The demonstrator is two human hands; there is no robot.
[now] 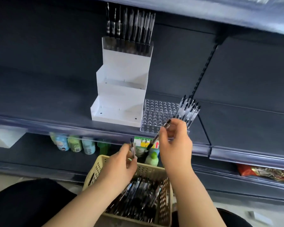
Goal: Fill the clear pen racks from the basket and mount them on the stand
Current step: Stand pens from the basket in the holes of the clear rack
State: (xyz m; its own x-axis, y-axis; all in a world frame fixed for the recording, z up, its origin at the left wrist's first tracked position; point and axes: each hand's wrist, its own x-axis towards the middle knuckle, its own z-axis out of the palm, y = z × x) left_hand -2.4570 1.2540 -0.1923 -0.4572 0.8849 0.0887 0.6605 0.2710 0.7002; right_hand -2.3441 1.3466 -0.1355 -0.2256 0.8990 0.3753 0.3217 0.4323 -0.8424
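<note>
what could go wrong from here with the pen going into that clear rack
1. The clear rack sits at the shelf's front edge; a hard push might slide it off.
2. The right hand holds its pen tilted, so the tip could miss a hole.
3. The wrist may bump the pens already standing at the rack's right end.

Dim bluish light, soft blur, wide-angle bending at edges

Shop aisle, dark shelving (56, 99) (price-strip edges), stocked bottles (75, 144)
</note>
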